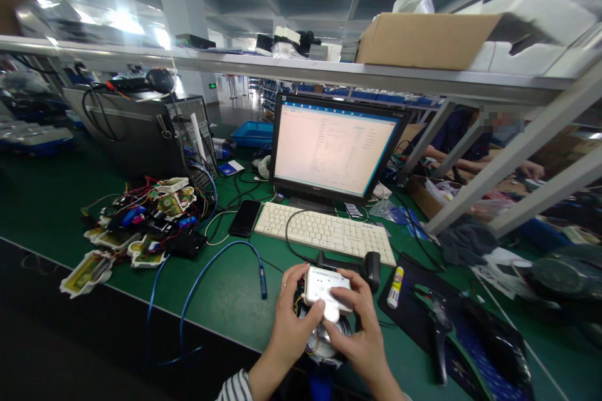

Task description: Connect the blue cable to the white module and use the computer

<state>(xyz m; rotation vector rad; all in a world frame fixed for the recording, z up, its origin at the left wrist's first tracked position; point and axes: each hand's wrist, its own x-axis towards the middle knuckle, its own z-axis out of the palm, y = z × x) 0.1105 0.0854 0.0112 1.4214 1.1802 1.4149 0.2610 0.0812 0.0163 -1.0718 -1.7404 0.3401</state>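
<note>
A small white box-shaped device (324,288) with a printed label is held between both my hands, just above the green bench near its front edge. My left hand (290,319) grips its left side with the thumb pressed on top. My right hand (361,326) wraps its right side, fingers over the upper edge. Beneath the device sits a round reel of tape (324,343), partly hidden by my hands. A black handheld scanner (370,268) lies right behind the device.
A white keyboard (327,232), a lit monitor (335,145), a black phone (244,218) and a blue cable (207,276) lie behind. A heap of circuit boards and wires (145,225) sits left. A glue stick (397,279) lies right. Another person (461,138) works far right.
</note>
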